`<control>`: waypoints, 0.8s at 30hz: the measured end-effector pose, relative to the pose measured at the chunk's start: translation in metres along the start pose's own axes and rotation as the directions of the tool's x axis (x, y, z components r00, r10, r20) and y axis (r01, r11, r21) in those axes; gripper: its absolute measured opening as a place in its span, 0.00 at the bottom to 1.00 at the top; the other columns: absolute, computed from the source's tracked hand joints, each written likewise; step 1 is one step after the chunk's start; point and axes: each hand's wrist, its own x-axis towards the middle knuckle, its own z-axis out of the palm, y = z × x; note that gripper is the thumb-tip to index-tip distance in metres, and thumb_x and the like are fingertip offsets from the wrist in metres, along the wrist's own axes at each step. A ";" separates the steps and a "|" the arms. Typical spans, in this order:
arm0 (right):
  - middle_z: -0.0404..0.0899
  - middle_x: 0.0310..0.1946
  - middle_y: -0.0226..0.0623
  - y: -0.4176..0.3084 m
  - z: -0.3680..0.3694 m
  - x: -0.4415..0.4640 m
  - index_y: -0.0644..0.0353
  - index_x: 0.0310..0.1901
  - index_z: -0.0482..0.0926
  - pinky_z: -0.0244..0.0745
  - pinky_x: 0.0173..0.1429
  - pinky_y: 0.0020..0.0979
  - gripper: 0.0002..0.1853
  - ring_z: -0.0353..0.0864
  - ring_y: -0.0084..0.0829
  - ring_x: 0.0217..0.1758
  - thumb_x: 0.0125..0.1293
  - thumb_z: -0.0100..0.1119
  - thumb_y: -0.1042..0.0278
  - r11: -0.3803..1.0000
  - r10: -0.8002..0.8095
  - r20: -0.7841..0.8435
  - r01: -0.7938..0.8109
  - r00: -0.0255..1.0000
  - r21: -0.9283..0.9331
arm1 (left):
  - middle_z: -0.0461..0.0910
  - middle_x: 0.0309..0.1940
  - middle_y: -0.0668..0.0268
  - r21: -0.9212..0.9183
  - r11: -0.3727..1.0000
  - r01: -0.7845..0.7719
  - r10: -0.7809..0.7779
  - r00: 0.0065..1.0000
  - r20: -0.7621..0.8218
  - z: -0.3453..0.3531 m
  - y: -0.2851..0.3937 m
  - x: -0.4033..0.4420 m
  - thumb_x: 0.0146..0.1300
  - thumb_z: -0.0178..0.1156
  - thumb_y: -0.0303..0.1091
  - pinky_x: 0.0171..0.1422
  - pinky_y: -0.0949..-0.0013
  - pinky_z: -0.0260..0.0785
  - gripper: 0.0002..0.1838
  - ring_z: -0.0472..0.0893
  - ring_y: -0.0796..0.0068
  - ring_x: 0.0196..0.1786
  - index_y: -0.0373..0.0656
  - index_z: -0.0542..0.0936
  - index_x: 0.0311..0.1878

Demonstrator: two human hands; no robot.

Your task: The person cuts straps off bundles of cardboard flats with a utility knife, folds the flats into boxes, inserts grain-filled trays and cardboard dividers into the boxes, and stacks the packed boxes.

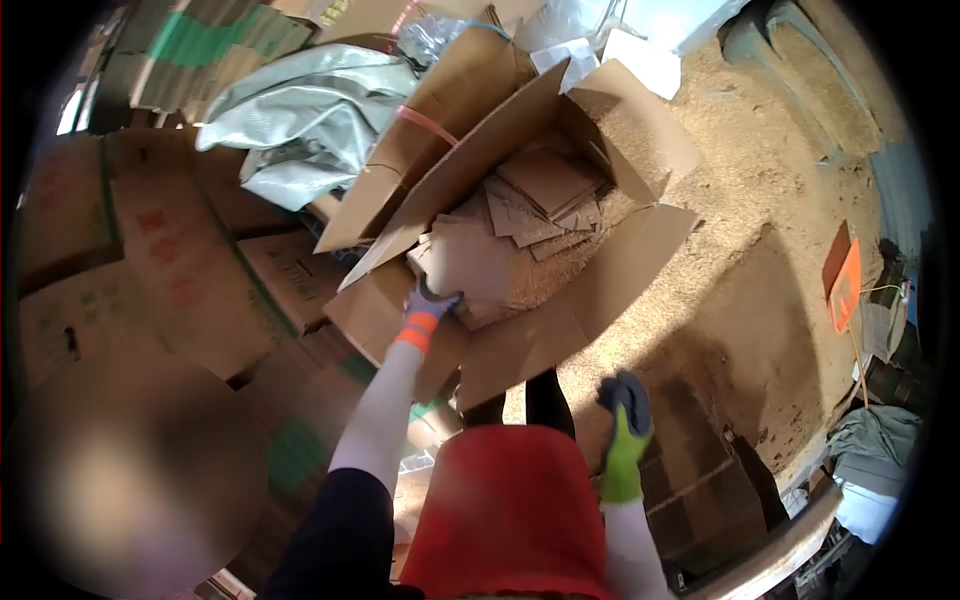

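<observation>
A large open cardboard box (530, 362) stands in front of me with its flaps spread. Inside it lie thin flat brown pieces (548, 178) in loose stacks, with sawdust-like bits among them. My left hand (432, 300), in a purple-grey glove with an orange cuff, reaches over the box's near left side and touches the edge of the flat pieces; its thumb and fingers are apart. My right hand (627, 405), in a dark and lime-green glove, hangs outside the box at the right with its fingers curled; whether it holds anything is hidden.
Closed cartons (165, 240) are stacked at the left. A silvery woven sack (320, 115) lies behind the box. Sawdust covers the floor (740, 180) at the right, with an orange dustpan-like tool (846, 285). Another carton (700, 480) sits near my right arm.
</observation>
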 end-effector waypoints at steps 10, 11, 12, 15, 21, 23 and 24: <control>0.81 0.42 0.39 0.115 -0.102 -0.034 0.62 0.55 0.74 0.78 0.45 0.31 0.14 0.82 0.31 0.41 0.71 0.52 0.66 0.933 0.330 -0.348 -0.359 0.877 -0.019 | 0.71 0.62 0.54 -0.225 0.960 0.165 -0.187 0.980 -0.076 0.098 -0.010 0.099 0.26 0.80 0.59 0.68 0.62 0.64 0.65 0.71 0.60 0.64 0.34 0.61 0.67; 0.81 0.43 0.39 0.116 -0.103 -0.037 0.62 0.55 0.74 0.78 0.44 0.30 0.15 0.81 0.30 0.41 0.71 0.52 0.66 0.920 0.376 -0.343 -0.392 0.861 0.025 | 0.78 0.56 0.54 -0.371 0.924 0.092 -0.133 0.988 -0.085 0.093 -0.002 0.080 0.28 0.82 0.55 0.64 0.66 0.68 0.58 0.77 0.62 0.58 0.29 0.69 0.62; 0.81 0.43 0.39 0.115 -0.104 -0.039 0.62 0.55 0.74 0.77 0.43 0.30 0.15 0.81 0.29 0.41 0.71 0.53 0.66 0.908 0.412 -0.334 -0.414 0.848 0.070 | 0.77 0.57 0.54 -0.253 0.935 0.250 -0.277 0.958 -0.078 0.088 0.005 0.069 0.28 0.82 0.54 0.63 0.65 0.69 0.58 0.77 0.62 0.58 0.30 0.69 0.63; 0.82 0.43 0.38 0.102 -0.100 -0.066 0.62 0.55 0.75 0.76 0.43 0.28 0.15 0.81 0.27 0.41 0.70 0.54 0.67 0.933 0.359 -0.296 -0.339 0.885 0.118 | 0.76 0.57 0.51 -0.443 0.858 0.259 -0.301 0.953 -0.025 0.036 0.040 -0.011 0.27 0.82 0.54 0.63 0.64 0.68 0.59 0.77 0.61 0.57 0.29 0.69 0.63; 0.82 0.44 0.35 0.012 -0.113 -0.171 0.65 0.55 0.75 0.75 0.50 0.26 0.15 0.81 0.25 0.45 0.67 0.55 0.73 0.981 0.116 -0.315 -0.060 0.942 0.182 | 0.81 0.46 0.58 0.353 0.888 -0.293 0.440 0.762 -0.475 -0.135 0.137 -0.197 0.40 0.75 0.51 0.52 0.63 0.73 0.35 0.80 0.64 0.47 0.41 0.79 0.51; 0.82 0.44 0.35 -0.008 -0.118 -0.232 0.63 0.52 0.77 0.74 0.54 0.28 0.13 0.82 0.27 0.47 0.67 0.55 0.71 1.000 0.002 -0.477 -0.013 0.879 -0.020 | 0.83 0.38 0.59 0.587 0.486 -0.647 0.858 0.227 -0.460 -0.174 0.164 -0.228 0.47 0.74 0.43 0.46 0.66 0.75 0.24 0.82 0.67 0.38 0.44 0.81 0.47; 0.83 0.44 0.36 -0.034 -0.118 -0.266 0.61 0.51 0.77 0.74 0.54 0.28 0.13 0.83 0.28 0.47 0.66 0.56 0.69 0.999 0.010 -0.544 -0.033 0.839 -0.033 | 0.83 0.40 0.60 0.501 0.368 -0.783 0.870 0.101 -0.482 -0.177 0.181 -0.232 0.49 0.72 0.39 0.46 0.67 0.75 0.22 0.81 0.68 0.39 0.42 0.81 0.48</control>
